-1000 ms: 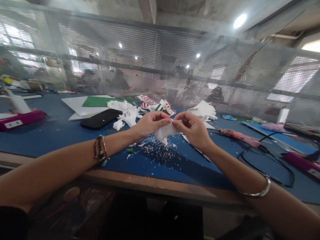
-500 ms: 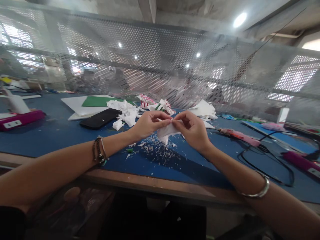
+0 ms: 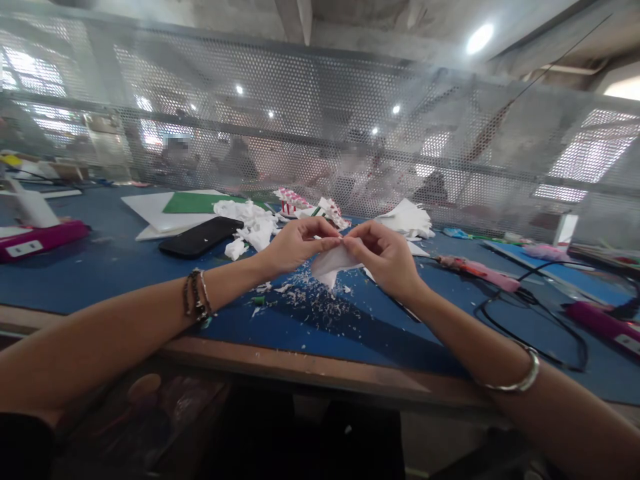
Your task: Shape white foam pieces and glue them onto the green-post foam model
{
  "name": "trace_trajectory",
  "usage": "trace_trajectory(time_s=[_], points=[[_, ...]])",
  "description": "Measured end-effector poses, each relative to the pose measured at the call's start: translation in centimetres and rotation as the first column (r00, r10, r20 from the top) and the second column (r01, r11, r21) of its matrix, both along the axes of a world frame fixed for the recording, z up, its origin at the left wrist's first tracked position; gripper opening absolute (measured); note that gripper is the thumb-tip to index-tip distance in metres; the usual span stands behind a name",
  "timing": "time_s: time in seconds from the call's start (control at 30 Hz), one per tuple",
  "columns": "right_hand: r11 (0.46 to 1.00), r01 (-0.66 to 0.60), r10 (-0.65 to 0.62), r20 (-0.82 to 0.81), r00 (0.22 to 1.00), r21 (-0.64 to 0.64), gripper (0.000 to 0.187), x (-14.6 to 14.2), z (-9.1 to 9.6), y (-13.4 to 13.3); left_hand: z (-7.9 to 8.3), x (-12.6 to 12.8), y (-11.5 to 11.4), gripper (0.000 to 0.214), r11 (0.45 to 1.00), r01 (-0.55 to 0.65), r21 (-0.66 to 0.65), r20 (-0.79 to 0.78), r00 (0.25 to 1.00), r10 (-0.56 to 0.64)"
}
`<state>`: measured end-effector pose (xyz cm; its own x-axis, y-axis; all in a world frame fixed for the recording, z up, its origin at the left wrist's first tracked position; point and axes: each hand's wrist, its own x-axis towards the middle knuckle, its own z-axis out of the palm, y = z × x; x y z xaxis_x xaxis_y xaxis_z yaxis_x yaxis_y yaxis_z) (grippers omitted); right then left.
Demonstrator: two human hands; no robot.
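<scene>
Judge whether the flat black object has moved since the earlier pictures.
No: against the green sheet behind it, the flat black object keeps its place.

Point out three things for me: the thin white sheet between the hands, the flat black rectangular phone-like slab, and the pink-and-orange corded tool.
Thin white sheet (image 3: 331, 262): head view, hanging middle.
Black slab (image 3: 201, 239): head view, middle of upper face.
Corded tool (image 3: 481, 271): head view, middle of body.

Head-worn view; looks forward, down across nearby table (image 3: 115, 277).
</scene>
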<state>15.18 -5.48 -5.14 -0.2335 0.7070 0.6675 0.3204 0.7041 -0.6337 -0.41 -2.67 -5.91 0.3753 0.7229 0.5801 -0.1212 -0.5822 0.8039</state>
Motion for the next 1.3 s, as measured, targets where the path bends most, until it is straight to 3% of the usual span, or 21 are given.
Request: trace_trajectory(time_s=[0.33, 0.67, 0.87, 1.3], points=[[0.999, -0.033, 0.031, -0.046, 0.998, -0.031, 0.009, -0.1, 0.0, 0.0, -0.2, 0.2, 0.0, 0.011, 0.995, 0.029, -0.09, 0.043, 0.999, -0.025], [0.965, 0.033, -0.084, 0.189, 0.978, 0.26, 0.008, 0.6, -0.1, 0.0, -0.1, 0.1, -0.2, 0.006, 0.98, 0.037, -0.193, 0.045, 0.999, -0.029], [0.97, 0.062, -0.123, 0.252, 0.96, 0.236, 0.018, 0.7, -0.1, 0.1, -0.1, 0.0, 0.0, 0.006, 0.972, 0.084, -0.22, 0.041, 0.996, -0.077], [0.884, 0.088, -0.296, 0.405, 0.865, 0.458, 0.011, 1.3, 1.0, -0.3, -0.2, 0.0, 0.0, 0.009, 0.974, 0.085, -0.21, -0.005, 0.996, -0.088]])
